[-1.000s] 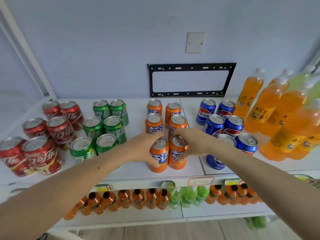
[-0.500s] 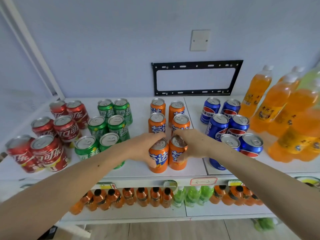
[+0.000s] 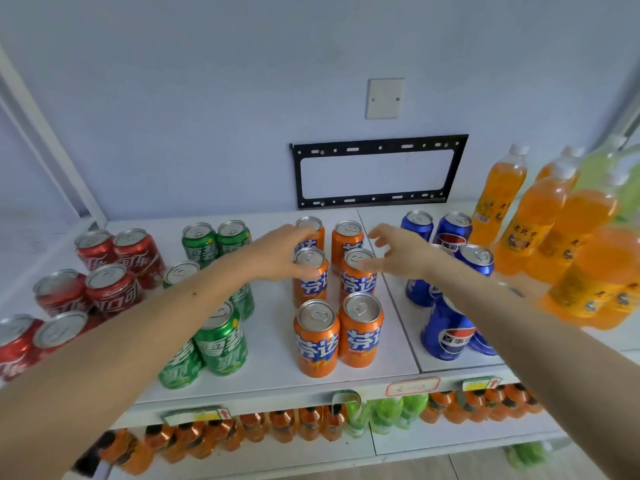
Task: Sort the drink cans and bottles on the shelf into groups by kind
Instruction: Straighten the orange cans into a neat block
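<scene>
- Head view: a white shelf (image 3: 273,372) carries the drinks in colour blocks, running from nine o'clock across to three o'clock.
- Red cans (image 3: 110,289) stand in pairs at nine o'clock, with green cans (image 3: 221,337) just beside them toward the centre.
- Orange cans (image 3: 317,337) form a two-wide column of three rows at the centre; the front pair touch each other near the shelf edge.
- Blue cans (image 3: 446,337) sit toward three o'clock of the orange column, partly hidden under the right forearm.
- Orange bottles (image 3: 523,226) stand upright at two to three o'clock, blurred at the frame edge, with pale green bottles (image 3: 602,168) behind them.
- Left hand (image 3: 277,252) reaches in from seven o'clock; its fingers curl round the middle-left orange can (image 3: 310,277), thumb low on its side, fingertips at the back-left can's rim.
- Right hand (image 3: 398,252) comes from five o'clock; its fingers are spread and loosely bent, gripping nothing, and the thumb touches the top of the middle-right orange can (image 3: 358,282).
- Black metal bracket (image 3: 379,171) is fixed to the wall at twelve o'clock, with a white wall plate (image 3: 385,98) above it.
- Lower shelf (image 3: 433,441) at six o'clock holds rows of orange and green bottles lying with caps outward.
</scene>
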